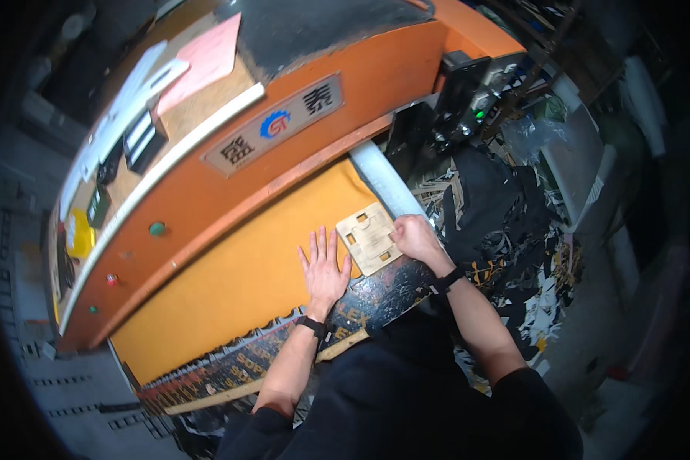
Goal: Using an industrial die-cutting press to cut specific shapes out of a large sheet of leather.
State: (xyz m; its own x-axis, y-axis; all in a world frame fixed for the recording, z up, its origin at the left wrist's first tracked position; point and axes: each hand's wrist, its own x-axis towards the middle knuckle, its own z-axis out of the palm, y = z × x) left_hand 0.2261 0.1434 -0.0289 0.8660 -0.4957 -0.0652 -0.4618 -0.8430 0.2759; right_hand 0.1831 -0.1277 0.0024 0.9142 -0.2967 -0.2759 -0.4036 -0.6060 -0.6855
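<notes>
My left hand (pixel 326 280) lies flat with its fingers spread on a yellow-orange sheet of leather-like material (pixel 245 264). Just to its right sits a square wooden cutting die (pixel 369 244) with rounded corners and several small cut-outs, tilted slightly on the sheet's near right part. Closed round the right edge of this die is my right hand (pixel 419 239); its fingertips are partly hidden. The sheet's near edge has a row of scalloped notches. Below it shows the dark, scuffed bed (pixel 395 287) of the machine.
An orange press beam (pixel 299 153) spans the far side, with a green button (pixel 157 228) and a red button (pixel 112 280). A control box (pixel 464 100) with a green light stands at its right end. Papers (pixel 203 61) lie on top. Black scraps (pixel 498 199) heap up at right.
</notes>
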